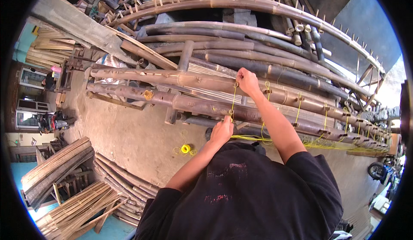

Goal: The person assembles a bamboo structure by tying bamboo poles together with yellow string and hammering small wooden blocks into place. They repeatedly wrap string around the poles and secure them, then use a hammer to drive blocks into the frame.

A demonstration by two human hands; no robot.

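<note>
Two long bamboo poles lie side by side before me, a far pole [206, 82] and a darker near pole [198, 104]. A taut yellow string [234, 97] spans the gap between them. At its far end, my right hand [248, 82] is closed in a pinch on the string beside the far pole. My left hand [223, 130] is closed at the near pole, pinching the string just below a small loop. What lies inside the fingers is mostly hidden. To the right, several more yellow strings [298, 110] join short pegs on both poles.
A yellow string roll [185, 149] lies on the concrete floor [129, 141]. Stacked bamboo poles [258, 53] and a curved pegged pole [241, 3] fill the far side. Split bamboo bundles [60, 167] stand at lower left. Motorbikes [56, 122] are parked at left and right.
</note>
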